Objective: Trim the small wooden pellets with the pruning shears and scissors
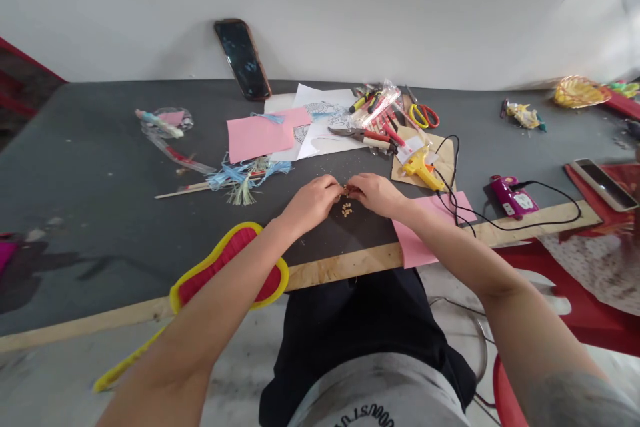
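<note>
My left hand (313,203) and my right hand (377,195) meet at the fingertips over the dark grey tabletop (125,147). Both pinch a small brown piece (350,190), which is mostly hidden by my fingers. Just below my hands lies a little heap of tan beads (347,209), and finer grains are scattered (320,161) farther up the table. A bundle of blue thread tassels (245,177) lies to the left of my left hand. A pink paper sheet (430,230) lies under my right forearm.
Farther back lie pink paper (260,137), printed white sheets (325,127), pliers (363,137), orange-handled scissors (424,116) and a yellow glue gun (423,168) with a black cord. A phone (243,60) leans on the wall. A red-and-yellow foam shape (230,260) overhangs the wooden front edge (340,267).
</note>
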A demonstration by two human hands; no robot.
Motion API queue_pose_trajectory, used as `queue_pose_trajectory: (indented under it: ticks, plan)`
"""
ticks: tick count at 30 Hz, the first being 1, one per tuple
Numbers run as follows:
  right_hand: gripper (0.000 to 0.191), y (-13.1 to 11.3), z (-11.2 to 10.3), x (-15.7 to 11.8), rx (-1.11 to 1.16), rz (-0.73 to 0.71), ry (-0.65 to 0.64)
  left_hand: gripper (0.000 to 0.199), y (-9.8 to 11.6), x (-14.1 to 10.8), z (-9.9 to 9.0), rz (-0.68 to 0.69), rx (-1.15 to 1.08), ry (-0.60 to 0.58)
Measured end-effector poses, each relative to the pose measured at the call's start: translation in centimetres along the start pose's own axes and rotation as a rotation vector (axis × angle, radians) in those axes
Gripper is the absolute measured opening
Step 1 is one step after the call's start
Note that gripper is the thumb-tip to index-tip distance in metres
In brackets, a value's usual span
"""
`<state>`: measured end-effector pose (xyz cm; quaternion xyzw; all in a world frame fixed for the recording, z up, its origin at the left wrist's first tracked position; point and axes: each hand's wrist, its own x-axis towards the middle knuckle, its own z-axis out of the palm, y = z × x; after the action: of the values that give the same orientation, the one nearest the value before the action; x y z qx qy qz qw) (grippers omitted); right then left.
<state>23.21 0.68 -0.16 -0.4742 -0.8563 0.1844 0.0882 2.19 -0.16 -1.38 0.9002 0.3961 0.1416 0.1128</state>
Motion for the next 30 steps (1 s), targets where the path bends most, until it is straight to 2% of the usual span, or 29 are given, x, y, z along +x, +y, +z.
queue_pose_trajectory:
  ticks: [4,7,10,15,18,23,27,30]
  plan:
    - [0.011,0.1,-0.8,-0.9,0.019,0.013,-0.003,0.018,-0.4,-0.9,-1.4,-0.077,0.03,0.02]
    - [0.014,-0.5,-0.6,-2.3,0.009,0.009,-0.052,0.011,-0.4,-2.1,-2.3,-0.135,0.13,-0.061]
    - [0.017,-1.5,0.3,-2.5,-0.061,0.006,-0.071,0.012,-0.2,-2.4,-2.2,-0.187,0.148,-0.083]
    - [0.013,-1.3,0.5,-1.0,-0.107,0.088,0.001,0.017,0.0,-1.8,-1.4,-0.257,0.165,-0.003]
    - [0.015,0.2,-0.4,-1.4,-0.046,0.08,0.054,0.018,0.2,-1.9,-1.4,-0.251,0.148,0.037]
    - [0.016,2.5,-1.5,-4.1,0.081,0.056,0.185,0.011,1.5,-2.0,-1.1,-0.203,0.087,0.098]
    - [0.016,3.1,-1.5,-6.1,0.119,0.042,0.249,0.01,2.6,-0.8,-0.2,-0.161,0.107,0.097]
    - [0.016,3.1,-1.3,-7.1,0.126,0.033,0.24,0.016,2.9,0.1,0.2,-0.144,0.145,0.064]
